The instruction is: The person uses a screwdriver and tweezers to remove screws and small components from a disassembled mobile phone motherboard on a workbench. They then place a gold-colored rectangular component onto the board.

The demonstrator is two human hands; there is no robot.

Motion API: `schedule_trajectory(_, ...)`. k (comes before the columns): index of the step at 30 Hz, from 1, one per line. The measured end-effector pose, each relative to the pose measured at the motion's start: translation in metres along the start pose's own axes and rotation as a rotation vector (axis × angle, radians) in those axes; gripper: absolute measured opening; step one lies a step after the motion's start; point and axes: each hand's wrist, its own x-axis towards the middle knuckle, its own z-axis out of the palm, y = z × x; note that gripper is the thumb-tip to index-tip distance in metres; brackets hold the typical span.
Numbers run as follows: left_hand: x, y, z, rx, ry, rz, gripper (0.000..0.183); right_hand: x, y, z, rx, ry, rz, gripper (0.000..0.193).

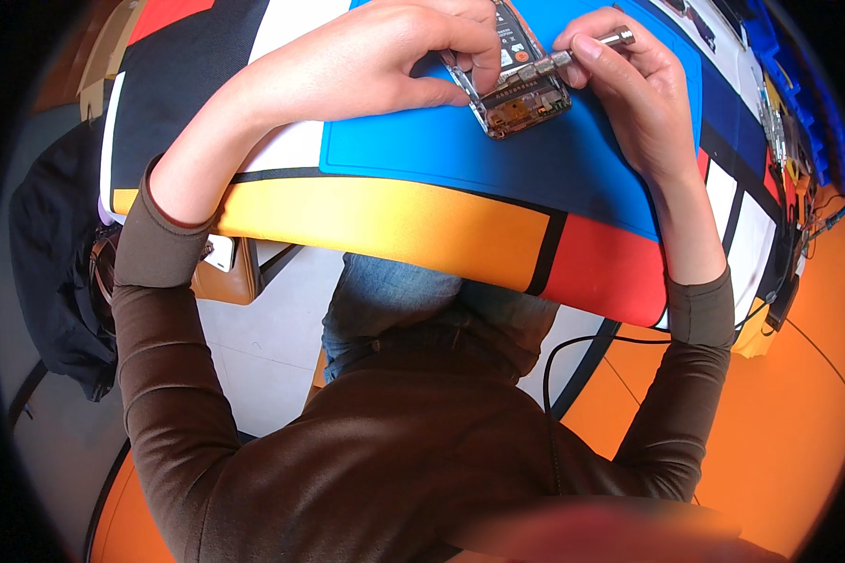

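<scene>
An opened smartphone lies on a blue mat at the top of the view, its battery and inner boards exposed. My left hand grips the phone's left edge, thumb at the near side and fingers bent over the frame. Pinched between the thumb and fingers of my right hand is a slim metal screwdriver, slanting down to the left across the phone. Its tip reaches the phone's interior beside my left fingers; whether it touches a screw I cannot tell.
The table cover has colour blocks, with a yellow strip along its near edge. Blue bins and loose cables stand at the right. A black cable hangs near my right arm. Dark clothing and a brown bag-like object are at the left.
</scene>
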Motion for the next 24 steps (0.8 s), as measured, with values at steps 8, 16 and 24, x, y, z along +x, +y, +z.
schedule_trajectory(8, 0.004, -0.004, 0.004, 0.028, 0.053, 0.116, 0.02, -0.001, -0.001, -0.002, -0.011, -0.011, 0.001, 0.01)
schedule_trajectory(16, 0.003, 0.008, 0.0, -0.003, -0.008, -0.009, 0.021, -0.001, 0.0, -0.002, 0.018, -0.025, -0.014, 0.009)
schedule_trajectory(24, 0.005, -0.004, 0.005, 0.0, 0.067, 0.151, 0.019, -0.002, 0.001, -0.003, 0.014, 0.003, -0.005, 0.009)
